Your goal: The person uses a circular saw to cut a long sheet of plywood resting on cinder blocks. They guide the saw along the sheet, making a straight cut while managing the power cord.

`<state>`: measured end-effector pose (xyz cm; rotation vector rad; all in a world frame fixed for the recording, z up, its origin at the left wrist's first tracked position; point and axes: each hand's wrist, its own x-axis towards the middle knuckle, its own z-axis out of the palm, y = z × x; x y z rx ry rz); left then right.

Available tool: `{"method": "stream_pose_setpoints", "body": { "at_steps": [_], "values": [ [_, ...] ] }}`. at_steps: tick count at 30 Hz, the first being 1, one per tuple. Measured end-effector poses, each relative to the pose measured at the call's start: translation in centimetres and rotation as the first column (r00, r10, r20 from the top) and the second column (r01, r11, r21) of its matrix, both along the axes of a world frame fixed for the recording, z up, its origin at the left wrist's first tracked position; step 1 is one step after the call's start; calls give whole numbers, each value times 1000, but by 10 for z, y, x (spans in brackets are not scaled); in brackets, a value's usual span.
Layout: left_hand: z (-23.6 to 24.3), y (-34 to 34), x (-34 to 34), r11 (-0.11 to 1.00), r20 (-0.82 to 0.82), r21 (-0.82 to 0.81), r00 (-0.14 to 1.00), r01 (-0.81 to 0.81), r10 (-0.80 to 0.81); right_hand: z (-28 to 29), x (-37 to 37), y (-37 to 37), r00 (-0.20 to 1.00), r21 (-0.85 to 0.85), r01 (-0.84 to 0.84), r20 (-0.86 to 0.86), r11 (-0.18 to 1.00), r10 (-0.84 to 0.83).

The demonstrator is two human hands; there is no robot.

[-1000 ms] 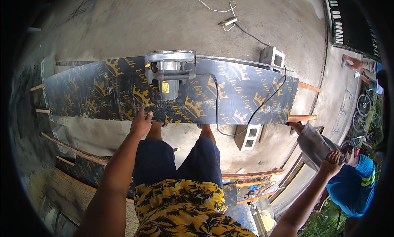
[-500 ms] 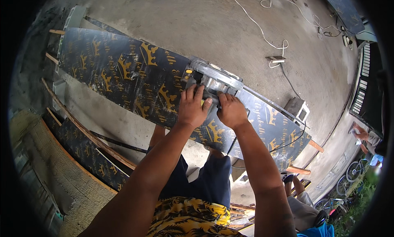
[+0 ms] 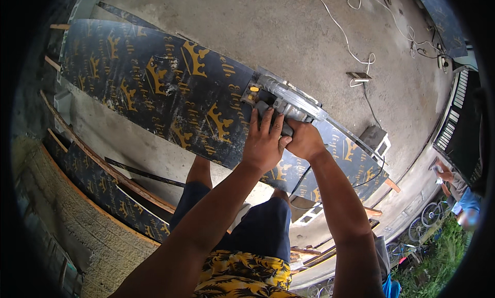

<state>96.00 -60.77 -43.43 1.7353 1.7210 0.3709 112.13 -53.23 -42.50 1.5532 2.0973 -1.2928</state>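
A grey circular saw (image 3: pixel 284 105) rests on a black plywood panel (image 3: pixel 170 99) printed with gold crowns, close to the panel's far edge. My right hand (image 3: pixel 305 139) is closed round the saw's rear handle, its fingertips partly hidden. Pressed against the tool body beside it, my left hand (image 3: pixel 264 143) has its fingers laid over the saw's top and its thumb against the right hand. A dark cord (image 3: pixel 300 180) trails from near the handle across the panel. The saw's blade is hidden from view.
Hollow concrete blocks (image 3: pixel 375 138) and wooden battens (image 3: pixel 393 185) show at the panel's right end. A white extension cord (image 3: pixel 337 37) runs over the concrete floor to an outlet (image 3: pixel 359 76). Printed boards (image 3: pixel 98 182) lie at left; another person (image 3: pixel 456 184) and bicycles (image 3: pixel 432 214) are at right.
The saw and both my hands have moved a little rightward along the panel's far edge. My right hand has closed further round the handle. The view has shifted slightly.
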Motion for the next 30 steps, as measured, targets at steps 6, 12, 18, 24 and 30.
{"method": "stream_pose_setpoints", "body": {
  "at_steps": [6, 12, 18, 24, 30],
  "values": [
    [-1, -1, -3, 999, 5, -30, 1000, 21, -21, -1, -2, 1, 1000, -2, -5, 10, 1000, 5],
    [0, 2, -6, 998, 10, -34, 999, 48, -48, 0, -2, 1, 1000, -6, 1, 23, 1000, 0],
    [-1, 3, -7, 1000, -1, -26, 1000, 15, -15, 2, -10, 6, 997, -26, -41, 67, 999, 43],
    [0, 6, -13, 998, -21, -55, 999, 39, -41, 8, -15, 10, 996, -65, -41, 79, 997, 46],
    [0, 6, -17, 998, 2, -32, 999, 50, -50, 12, -20, 14, 993, -90, -47, 105, 995, 56]
  ]
}}
